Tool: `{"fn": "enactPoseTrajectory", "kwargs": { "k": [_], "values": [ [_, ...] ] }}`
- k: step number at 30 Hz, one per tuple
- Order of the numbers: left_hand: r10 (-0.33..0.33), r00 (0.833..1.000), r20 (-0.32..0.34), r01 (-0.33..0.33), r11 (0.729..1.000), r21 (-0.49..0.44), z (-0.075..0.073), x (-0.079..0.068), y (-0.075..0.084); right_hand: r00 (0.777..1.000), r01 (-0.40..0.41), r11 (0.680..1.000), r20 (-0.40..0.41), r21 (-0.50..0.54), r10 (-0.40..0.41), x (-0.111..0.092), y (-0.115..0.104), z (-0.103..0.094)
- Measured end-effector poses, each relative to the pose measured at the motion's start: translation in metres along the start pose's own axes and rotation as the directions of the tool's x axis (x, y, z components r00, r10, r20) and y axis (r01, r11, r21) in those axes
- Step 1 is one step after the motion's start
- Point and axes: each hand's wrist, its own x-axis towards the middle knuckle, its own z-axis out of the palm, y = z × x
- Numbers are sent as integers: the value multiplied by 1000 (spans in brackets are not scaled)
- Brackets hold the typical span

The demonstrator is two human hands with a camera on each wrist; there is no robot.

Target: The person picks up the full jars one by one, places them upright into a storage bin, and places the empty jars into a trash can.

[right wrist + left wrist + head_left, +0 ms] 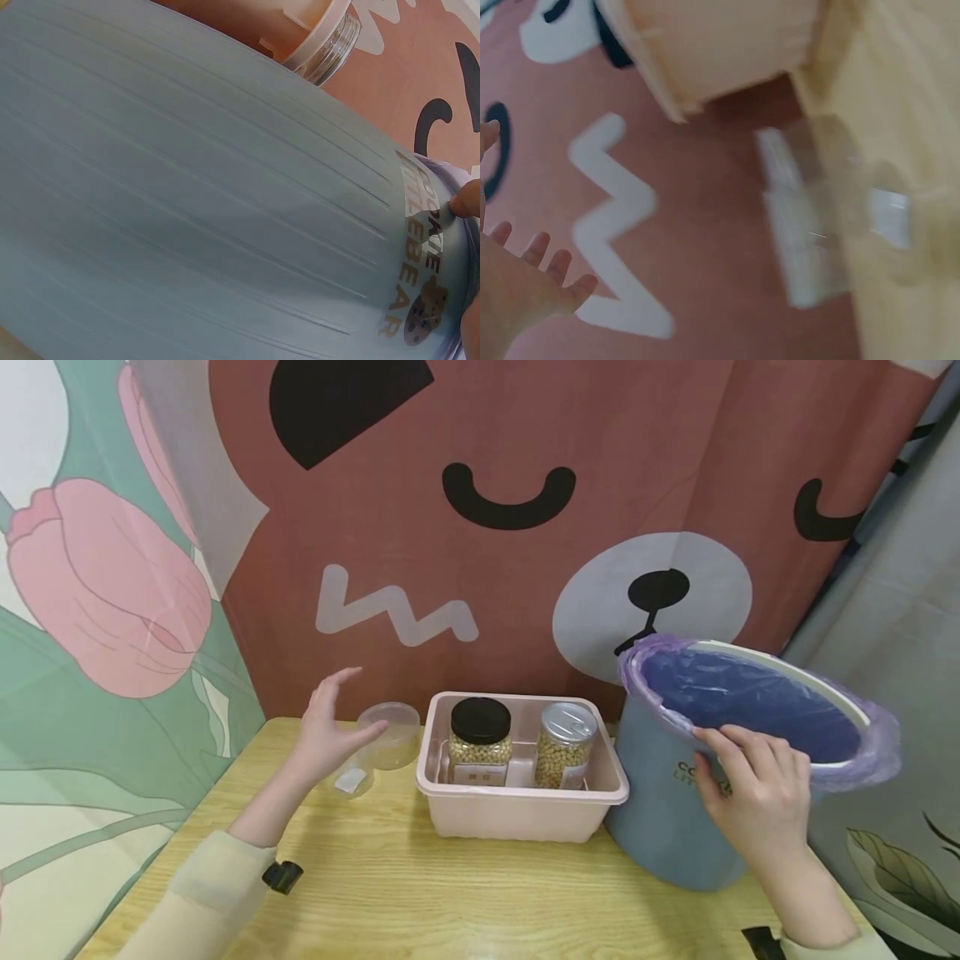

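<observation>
My right hand (761, 793) grips the near rim of a blue-grey trash can (660, 810), where a purple trash bag (873, 752) folds over the edge. In the right wrist view, a fingertip presses the trash can (187, 180) by its printed lettering. My left hand (326, 735) is raised, thumb and fingers spread, holding nothing. Behind and below it are a clear plastic container (397, 739) and a clear round piece with a white label (350, 781). The left wrist view shows the left hand (525, 292) apart from the blurred container (802, 240).
A pink plastic bin (517, 814) stands mid-table against the trash can's left side. Inside are a black-lidded jar (480, 743) and a silver-lidded jar (566, 747), both filled with yellowish grains. A bear-printed curtain (510, 577) hangs behind the wooden table (420, 893).
</observation>
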Motion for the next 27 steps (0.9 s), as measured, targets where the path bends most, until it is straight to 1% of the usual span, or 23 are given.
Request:
{"fn": "enactPoseTrajectory", "kwargs": {
  "k": [3,6,9,15,18,22,25,27],
  "values": [
    [-63,998,-10,62,997,-37,0,-10,-23,1000,2,1000,-2,1,-2,0,0,0],
    [-128,992,8,129,988,-85,0,-20,-44,1000,5,1000,-5,2,-5,0,0,0],
    [-178,984,31,180,978,-107,-1,-28,-61,1000,7,1000,-7,4,-7,0,-1,1],
    [-251,967,36,253,966,-50,5,-40,-95,1000,8,1000,-9,7,-8,1,-1,1],
    [-281,958,55,283,959,-29,8,-44,-112,1000,6,1000,-8,8,-6,1,-1,1],
    [-330,939,101,336,941,-49,12,-47,-129,1000,4,1000,-5,8,-3,1,-1,1],
    [-371,916,154,386,918,-87,14,-48,-137,1000,3,1000,-7,8,-3,1,-1,0],
    [-402,895,192,426,899,-105,15,-47,-140,1000,3,1000,-9,8,-3,1,-1,1]
  ]
}}
